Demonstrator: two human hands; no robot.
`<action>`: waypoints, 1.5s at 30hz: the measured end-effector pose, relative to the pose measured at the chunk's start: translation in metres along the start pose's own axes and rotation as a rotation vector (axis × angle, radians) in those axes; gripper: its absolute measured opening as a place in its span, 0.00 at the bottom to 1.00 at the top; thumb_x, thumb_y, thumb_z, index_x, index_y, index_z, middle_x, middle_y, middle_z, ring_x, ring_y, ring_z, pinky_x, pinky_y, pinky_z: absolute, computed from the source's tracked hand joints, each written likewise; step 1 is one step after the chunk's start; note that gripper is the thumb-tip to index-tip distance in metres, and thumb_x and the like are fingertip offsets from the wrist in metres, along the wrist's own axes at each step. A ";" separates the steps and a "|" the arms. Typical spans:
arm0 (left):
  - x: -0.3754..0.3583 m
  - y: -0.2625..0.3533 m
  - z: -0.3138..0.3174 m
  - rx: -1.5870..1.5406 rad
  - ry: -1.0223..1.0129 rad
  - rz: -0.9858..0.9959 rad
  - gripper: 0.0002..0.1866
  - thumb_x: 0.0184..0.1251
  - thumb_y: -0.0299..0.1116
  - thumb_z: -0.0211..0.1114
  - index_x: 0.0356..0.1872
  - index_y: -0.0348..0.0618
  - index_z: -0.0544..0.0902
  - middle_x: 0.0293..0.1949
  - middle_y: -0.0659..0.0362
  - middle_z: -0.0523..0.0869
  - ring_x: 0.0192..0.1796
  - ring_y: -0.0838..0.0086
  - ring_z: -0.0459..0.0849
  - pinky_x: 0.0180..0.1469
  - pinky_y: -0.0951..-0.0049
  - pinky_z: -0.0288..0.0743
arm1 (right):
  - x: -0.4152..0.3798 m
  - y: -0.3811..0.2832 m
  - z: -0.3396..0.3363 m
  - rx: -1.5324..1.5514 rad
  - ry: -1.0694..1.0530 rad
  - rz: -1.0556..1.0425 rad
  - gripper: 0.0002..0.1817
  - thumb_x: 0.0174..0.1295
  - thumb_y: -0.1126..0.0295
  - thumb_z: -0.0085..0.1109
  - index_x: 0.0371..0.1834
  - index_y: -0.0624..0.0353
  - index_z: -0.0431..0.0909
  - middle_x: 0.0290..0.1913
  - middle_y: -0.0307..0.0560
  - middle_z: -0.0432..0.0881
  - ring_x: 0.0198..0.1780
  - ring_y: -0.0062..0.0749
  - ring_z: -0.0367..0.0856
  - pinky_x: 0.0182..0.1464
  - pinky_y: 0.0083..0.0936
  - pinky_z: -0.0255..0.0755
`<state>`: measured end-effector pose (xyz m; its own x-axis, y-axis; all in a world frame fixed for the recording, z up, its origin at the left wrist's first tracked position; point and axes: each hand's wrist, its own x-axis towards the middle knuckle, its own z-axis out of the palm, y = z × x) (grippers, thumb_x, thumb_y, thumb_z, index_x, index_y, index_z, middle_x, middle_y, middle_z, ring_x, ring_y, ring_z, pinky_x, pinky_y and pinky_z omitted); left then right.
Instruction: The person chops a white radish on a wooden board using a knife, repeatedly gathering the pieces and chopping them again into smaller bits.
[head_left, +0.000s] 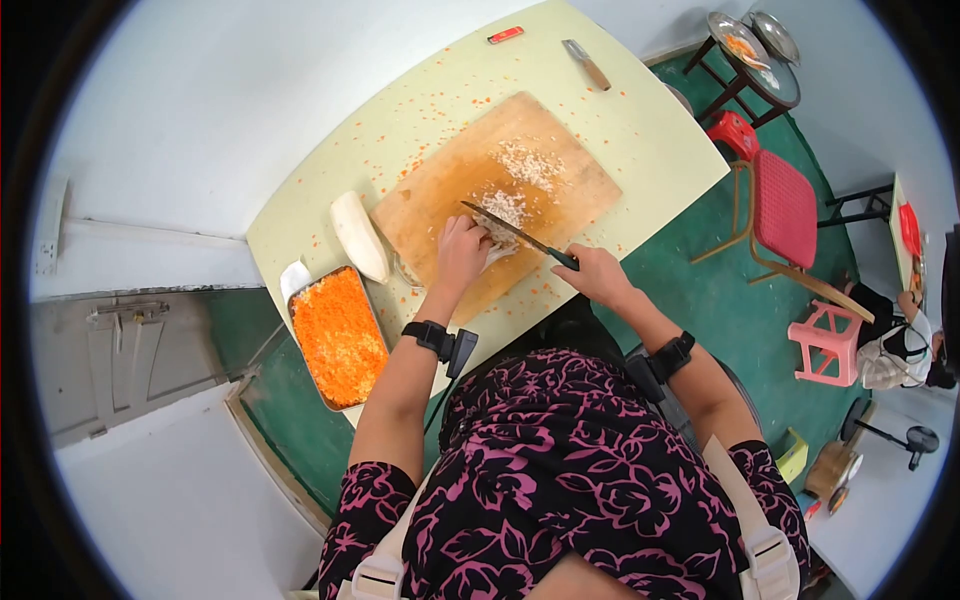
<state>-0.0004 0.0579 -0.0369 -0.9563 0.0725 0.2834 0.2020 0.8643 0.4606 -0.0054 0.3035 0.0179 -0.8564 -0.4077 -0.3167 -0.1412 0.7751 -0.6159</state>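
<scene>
on a wooden cutting board (590,183) laid on a pale green table (655,150), a dark-handled knife (510,230) is gripped in the closed fingers of the right hand (597,273), over the board's near side. the fingers of the left hand (463,248) are curled narrowly over pale strips (497,254) on the same side, close by the blade.

a fingertip could be nicked if the strips slid under the left fingers or the blade strayed towards them; the damp-looking surface makes slipping likelier. the loose chopped bits (530,165) in the board's middle could be pushed off its edge by a wide sweep.

just left of the board, a peeled white root (359,237) is laid, round enough to roll if bumped. beyond it, nearer the body, a metal tray (340,340) heaped with orange and pale shreds is set by the table's edge, where it could be caught by the left forearm. past the board's far side, a small wooden-handled knife (587,65) and a red object (505,35) are seen. orange crumbs are scattered around the board; right of it, off the table, a red chair (783,205) is placed.
</scene>
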 end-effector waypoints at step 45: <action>0.015 0.002 0.011 0.137 -0.040 -0.073 0.04 0.45 0.31 0.66 0.20 0.43 0.81 0.28 0.55 0.79 0.38 0.60 0.77 0.41 0.61 0.70 | -0.034 0.015 -0.010 0.289 0.118 0.206 0.21 0.53 0.55 0.61 0.36 0.65 0.79 0.26 0.58 0.80 0.31 0.47 0.79 0.36 0.35 0.71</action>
<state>-0.0172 0.0657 -0.0407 -0.9755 0.0245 0.2187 0.1038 0.9275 0.3591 0.0167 0.3344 0.0268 -0.9059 -0.1862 -0.3803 0.1716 0.6597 -0.7317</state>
